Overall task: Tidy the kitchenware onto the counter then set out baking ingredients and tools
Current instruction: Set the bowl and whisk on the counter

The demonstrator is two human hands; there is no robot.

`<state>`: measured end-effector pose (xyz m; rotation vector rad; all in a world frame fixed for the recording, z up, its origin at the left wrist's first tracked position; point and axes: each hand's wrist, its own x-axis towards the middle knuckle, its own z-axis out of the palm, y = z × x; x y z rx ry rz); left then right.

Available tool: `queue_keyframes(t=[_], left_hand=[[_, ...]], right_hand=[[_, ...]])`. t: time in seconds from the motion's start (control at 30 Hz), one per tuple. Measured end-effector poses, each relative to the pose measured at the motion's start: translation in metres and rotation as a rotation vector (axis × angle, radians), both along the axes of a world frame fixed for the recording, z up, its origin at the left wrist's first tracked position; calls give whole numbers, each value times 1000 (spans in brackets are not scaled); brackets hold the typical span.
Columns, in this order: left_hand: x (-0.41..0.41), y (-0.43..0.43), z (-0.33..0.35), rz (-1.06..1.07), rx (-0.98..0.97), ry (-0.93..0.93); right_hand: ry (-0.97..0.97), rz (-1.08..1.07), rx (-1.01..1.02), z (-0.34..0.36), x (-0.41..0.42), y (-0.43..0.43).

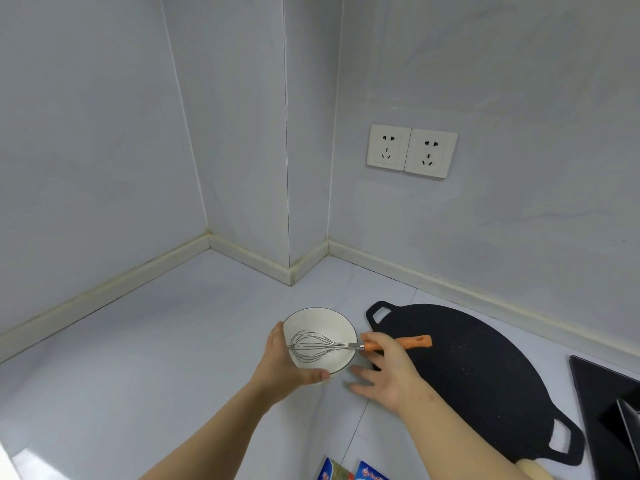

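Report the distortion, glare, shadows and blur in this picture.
Head view: the wide-angle lens bows the wall seams and the skirting. The light is soft and even, with faint shadows beneath the bowl and the right hand. A glare patch whitens the counter at bottom left. The packets at the bottom edge are cropped and blurry.

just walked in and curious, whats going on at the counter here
A person is at a kitchen counter. Their left hand holds a white bowl by its rim, while the right hand pinches the orange handle of a whisk whose wire head sits in the bowl. A black griddle pan lies just right of it.
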<state>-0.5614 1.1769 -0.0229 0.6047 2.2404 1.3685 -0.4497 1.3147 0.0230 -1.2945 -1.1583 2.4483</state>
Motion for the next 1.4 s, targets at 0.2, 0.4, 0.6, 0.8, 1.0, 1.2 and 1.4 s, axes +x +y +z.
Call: queue_keyframes(t=[0.2,0.4,0.6,0.8,1.0,1.2,1.4], left_hand=[[-3,-1,0,7,-120,85],[-6,5,6,59,-386,230],[-8,8,3,98,-400,238],[-10,11,5,138,-425,234],[-13,12,5,181,-424,234],[-9,13,9,210,-387,229],[7,13,16,219,-274,321]], right_hand=[[13,16,-17,-5,-5,-4],[10,32,9,0,-13,-4],[-23,44,40,-6,-24,0],[-38,51,27,-13,-35,1],[-47,78,44,-14,-36,0],[-89,73,77,-15,-29,2],[-177,117,225,-4,-15,4]])
